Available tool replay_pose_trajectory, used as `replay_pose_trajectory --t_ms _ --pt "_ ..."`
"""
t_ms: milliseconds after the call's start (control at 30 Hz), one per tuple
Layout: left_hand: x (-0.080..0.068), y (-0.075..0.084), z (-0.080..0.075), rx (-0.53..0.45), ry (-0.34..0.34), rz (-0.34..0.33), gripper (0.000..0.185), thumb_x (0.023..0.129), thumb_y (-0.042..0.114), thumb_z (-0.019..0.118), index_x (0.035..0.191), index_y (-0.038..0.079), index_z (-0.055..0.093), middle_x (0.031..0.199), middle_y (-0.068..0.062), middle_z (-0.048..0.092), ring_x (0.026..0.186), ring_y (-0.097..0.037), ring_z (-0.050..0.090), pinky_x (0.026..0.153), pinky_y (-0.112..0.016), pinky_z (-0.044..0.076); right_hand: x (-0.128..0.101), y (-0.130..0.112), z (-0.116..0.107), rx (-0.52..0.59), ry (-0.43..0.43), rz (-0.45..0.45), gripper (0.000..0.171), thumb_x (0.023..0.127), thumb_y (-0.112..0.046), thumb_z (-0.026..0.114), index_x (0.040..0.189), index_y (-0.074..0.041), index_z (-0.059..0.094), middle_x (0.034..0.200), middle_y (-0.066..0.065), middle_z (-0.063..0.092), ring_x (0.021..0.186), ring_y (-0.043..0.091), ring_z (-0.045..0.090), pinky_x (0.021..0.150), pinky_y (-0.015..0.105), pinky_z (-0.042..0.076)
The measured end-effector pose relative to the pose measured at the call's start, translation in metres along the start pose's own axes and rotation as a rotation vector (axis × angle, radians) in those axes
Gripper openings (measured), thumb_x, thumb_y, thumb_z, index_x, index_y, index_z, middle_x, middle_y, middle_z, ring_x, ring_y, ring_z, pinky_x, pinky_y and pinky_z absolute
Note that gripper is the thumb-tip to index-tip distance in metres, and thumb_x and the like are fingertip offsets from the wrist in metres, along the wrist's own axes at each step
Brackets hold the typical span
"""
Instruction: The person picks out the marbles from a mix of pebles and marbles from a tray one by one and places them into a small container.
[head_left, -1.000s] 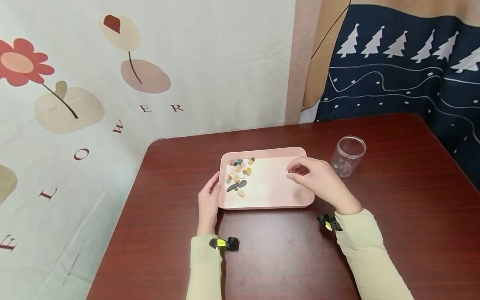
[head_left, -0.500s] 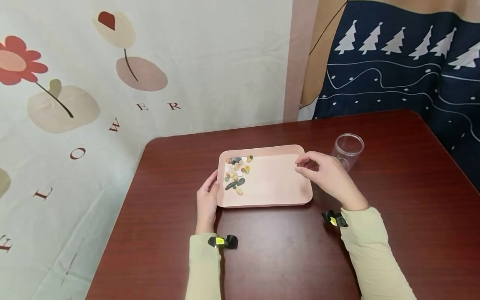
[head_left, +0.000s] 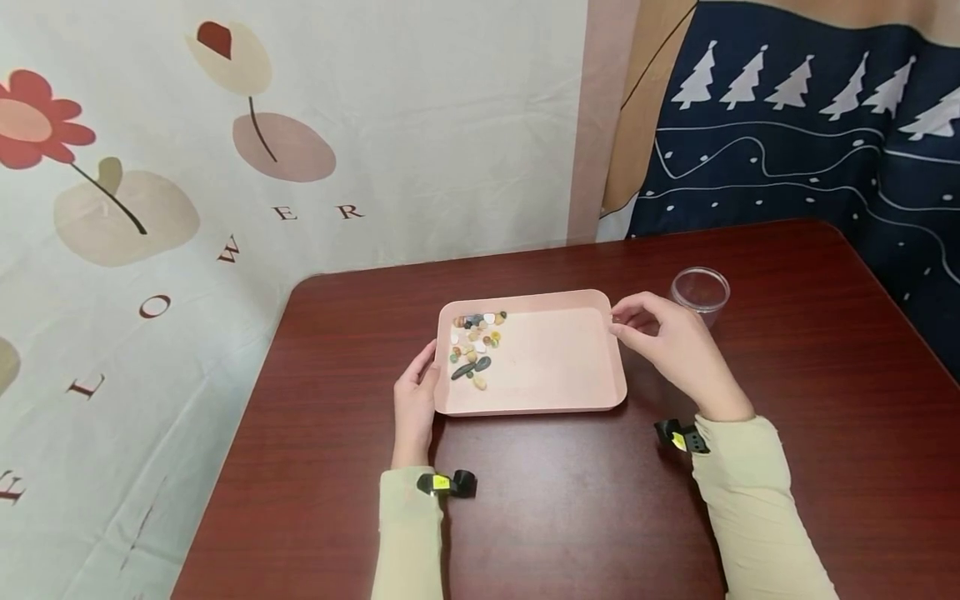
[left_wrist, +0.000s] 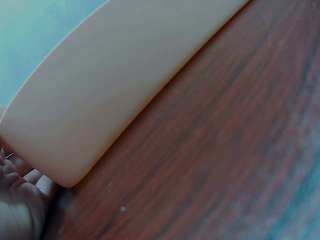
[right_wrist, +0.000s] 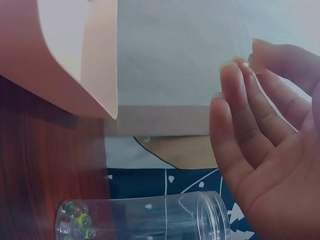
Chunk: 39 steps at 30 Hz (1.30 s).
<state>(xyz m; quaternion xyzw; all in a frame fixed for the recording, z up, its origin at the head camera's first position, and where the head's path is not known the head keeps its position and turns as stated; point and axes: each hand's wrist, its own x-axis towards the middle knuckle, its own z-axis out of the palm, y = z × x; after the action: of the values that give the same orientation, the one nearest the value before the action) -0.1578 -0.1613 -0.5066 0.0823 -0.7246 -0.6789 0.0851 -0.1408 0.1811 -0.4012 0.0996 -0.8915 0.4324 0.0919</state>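
Observation:
A pale pink tray [head_left: 558, 375] lies on the dark red table, with several small pebbles and marbles [head_left: 480, 346] gathered at its left side. My left hand [head_left: 414, 412] grips the tray's left edge, fingers against its outer wall in the left wrist view. Beyond the tray's right rim, my right hand [head_left: 678, 350] pinches a small marble [right_wrist: 254, 62] between thumb and fingertips. Its other fingers are loosely bent. Behind that hand stands a clear open jar [right_wrist: 150, 217], partly hidden by it in the head view. Several glass marbles [right_wrist: 80, 220] lie at the jar's bottom.
The wooden table [head_left: 555, 508] ends at a pale flower-printed curtain [head_left: 450, 125] behind. A navy curtain with white trees [head_left: 787, 158] hangs at the back right. Each wrist wears a black strap; the right one [head_left: 681, 437] sits at the sleeve cuff.
My right hand has moved rightward and slightly away from me, from above the tray to past its right rim, nearer the jar, carrying the marble. The left hand stays on the tray.

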Motion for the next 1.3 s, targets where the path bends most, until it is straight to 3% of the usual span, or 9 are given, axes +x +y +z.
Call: replay_pose_trajectory --t_ms 533,1300 --pt "-0.001 0.002 -0.001 -0.009 -0.005 -0.016 0.033 0.091 0.012 0.05 0.119 0.025 0.057 0.122 0.005 0.054 0.108 -0.01 0.052 0.087 -0.026 0.043 -0.003 0.001 -0.01 -0.02 0.068 0.036 0.025 0.081 -0.037 0.064 0.1 -0.022 0.061 0.092 -0.006 0.062 0.081 0.007 0.054 0.071 0.026 0.045" --pt "-0.001 0.002 0.0 0.014 -0.01 -0.022 0.032 0.091 0.015 0.05 0.122 0.023 0.056 0.122 0.007 0.053 0.108 -0.008 0.051 0.088 -0.026 0.043 -0.008 0.005 -0.027 -0.058 0.194 0.077 0.029 0.08 -0.042 0.061 0.104 -0.025 0.063 0.087 -0.009 0.06 0.073 0.006 0.054 0.058 0.017 0.044"
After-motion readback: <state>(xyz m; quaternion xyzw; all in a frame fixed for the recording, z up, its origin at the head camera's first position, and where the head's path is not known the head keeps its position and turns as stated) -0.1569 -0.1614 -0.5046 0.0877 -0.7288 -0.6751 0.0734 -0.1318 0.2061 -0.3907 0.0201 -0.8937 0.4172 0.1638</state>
